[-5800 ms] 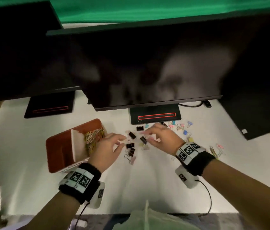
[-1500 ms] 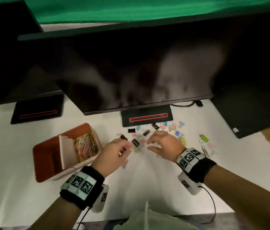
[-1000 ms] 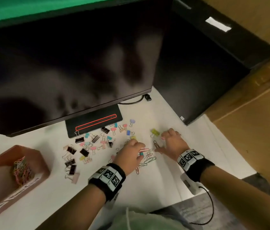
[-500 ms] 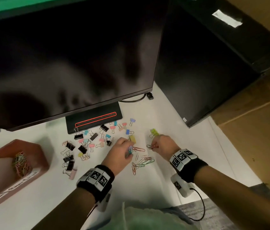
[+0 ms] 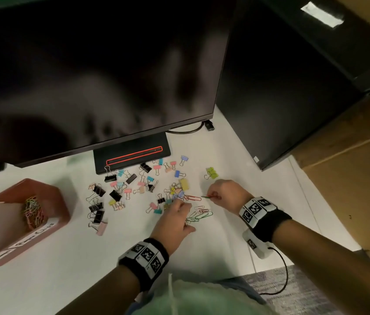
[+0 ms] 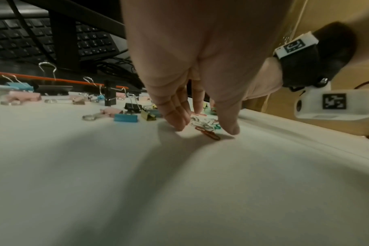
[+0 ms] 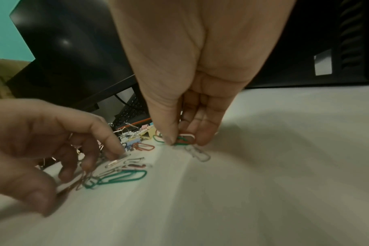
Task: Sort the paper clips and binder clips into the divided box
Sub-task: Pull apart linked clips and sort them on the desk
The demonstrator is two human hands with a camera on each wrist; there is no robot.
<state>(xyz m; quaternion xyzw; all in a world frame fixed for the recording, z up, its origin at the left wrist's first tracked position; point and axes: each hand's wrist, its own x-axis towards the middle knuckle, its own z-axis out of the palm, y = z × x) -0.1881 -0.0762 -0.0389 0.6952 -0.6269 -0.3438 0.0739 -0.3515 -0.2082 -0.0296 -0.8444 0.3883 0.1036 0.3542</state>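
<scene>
The red-brown divided box (image 5: 59, 201) stands at the left, with coloured paper clips (image 5: 32, 211) in its right compartment. Several binder clips (image 5: 131, 178) lie scattered in front of the monitor base. To their right lies a small heap of loose paper clips (image 5: 202, 213) (image 7: 120, 178). My left hand (image 5: 184, 208) (image 6: 204, 129) has its fingertips (image 6: 177, 121) down on the table around that heap, and one finger presses a white clip (image 7: 118, 160). My right hand (image 5: 209, 195) (image 7: 183, 141) pinches a few green, red and white paper clips (image 7: 185, 138) between thumb and fingers just above the table.
A large dark monitor (image 5: 88, 76) overhangs the back of the white table (image 5: 65, 269), with its black base (image 5: 131, 155) behind the clips. A black computer case (image 5: 293, 87) stands at the right. A keyboard (image 6: 32, 33) lies behind the base. The table's edge (image 5: 304, 189) runs close on the right.
The head view has swung right, leaving the box at the far left. Both hands moved from the binder clips to the loose paper clips, and my right hand has picked some up.
</scene>
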